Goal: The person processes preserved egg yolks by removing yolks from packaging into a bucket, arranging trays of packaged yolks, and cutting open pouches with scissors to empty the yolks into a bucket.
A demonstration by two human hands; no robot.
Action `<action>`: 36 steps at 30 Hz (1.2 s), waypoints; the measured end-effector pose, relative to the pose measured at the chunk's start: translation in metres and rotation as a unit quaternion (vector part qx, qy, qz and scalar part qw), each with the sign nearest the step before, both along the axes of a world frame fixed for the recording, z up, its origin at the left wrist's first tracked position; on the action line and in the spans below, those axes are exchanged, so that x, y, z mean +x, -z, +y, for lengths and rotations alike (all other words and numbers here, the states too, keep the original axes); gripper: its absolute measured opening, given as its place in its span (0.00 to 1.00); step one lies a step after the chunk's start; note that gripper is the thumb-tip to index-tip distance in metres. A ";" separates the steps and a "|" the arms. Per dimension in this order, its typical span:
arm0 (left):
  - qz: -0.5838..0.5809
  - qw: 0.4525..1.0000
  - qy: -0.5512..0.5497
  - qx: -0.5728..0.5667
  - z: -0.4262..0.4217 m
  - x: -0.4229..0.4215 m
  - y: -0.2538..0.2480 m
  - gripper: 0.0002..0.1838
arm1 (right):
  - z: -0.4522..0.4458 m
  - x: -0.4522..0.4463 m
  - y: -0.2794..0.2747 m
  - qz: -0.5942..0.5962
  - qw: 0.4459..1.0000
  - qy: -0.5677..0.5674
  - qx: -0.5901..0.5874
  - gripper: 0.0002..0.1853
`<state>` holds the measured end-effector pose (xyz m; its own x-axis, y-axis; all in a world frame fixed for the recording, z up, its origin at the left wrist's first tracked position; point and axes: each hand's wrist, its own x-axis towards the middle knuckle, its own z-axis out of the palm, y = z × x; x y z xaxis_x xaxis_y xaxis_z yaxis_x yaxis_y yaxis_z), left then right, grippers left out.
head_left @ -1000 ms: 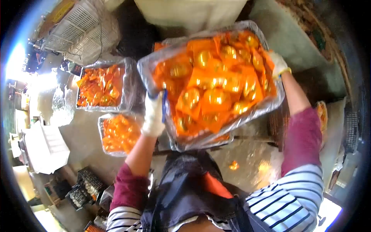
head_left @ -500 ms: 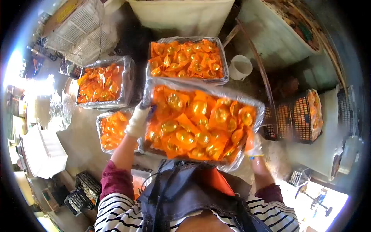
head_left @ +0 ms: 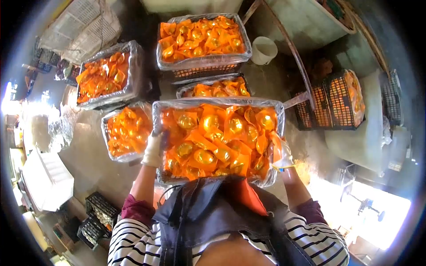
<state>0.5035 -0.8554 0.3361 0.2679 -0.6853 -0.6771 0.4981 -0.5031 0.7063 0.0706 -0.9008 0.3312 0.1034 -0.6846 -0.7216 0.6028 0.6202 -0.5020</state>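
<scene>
Close in front of my apron (head_left: pixel 208 208) is a crate (head_left: pixel 217 103) lined with clear plastic and full of orange-wrapped pieces with shiny gold middles (head_left: pixel 213 142). My left hand (head_left: pixel 153 148), in a whitish glove, is closed on its left side. On the right side my right hand (head_left: pixel 282 153), also gloved, grips the other end, partly covered by the plastic lining. The fingertips of both hands are largely hidden. Just beyond, a similar filled crate (head_left: pixel 217 87) shows only in part.
Filled, lined crates stand at the back (head_left: pixel 202 63), at the left (head_left: pixel 128 86) and nearer left (head_left: pixel 106 137). A white bucket (head_left: pixel 264 50) is beside the back stack. Black crates (head_left: pixel 326 102) and a slanting metal bar (head_left: pixel 293 48) are at right. A white box (head_left: pixel 49 179) stands far left.
The crate in my hands has levelled out and shifted slightly left and down in view. The surrounding crates sit higher in view, and a filled crate shows behind the held one.
</scene>
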 end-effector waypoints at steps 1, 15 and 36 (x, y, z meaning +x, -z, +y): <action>-0.012 1.000 0.006 -0.018 0.008 -0.003 0.003 0.22 | 0.002 -0.011 0.021 0.183 0.973 -0.067 -0.124 0.20; -0.080 0.988 -0.127 -0.031 0.164 -0.082 0.054 0.13 | -0.003 -0.047 0.015 0.013 0.979 -0.201 0.022 0.06; -0.092 0.843 -0.529 0.008 0.482 -0.253 0.041 0.17 | 0.141 0.078 -0.080 0.290 0.704 -0.628 -0.162 0.20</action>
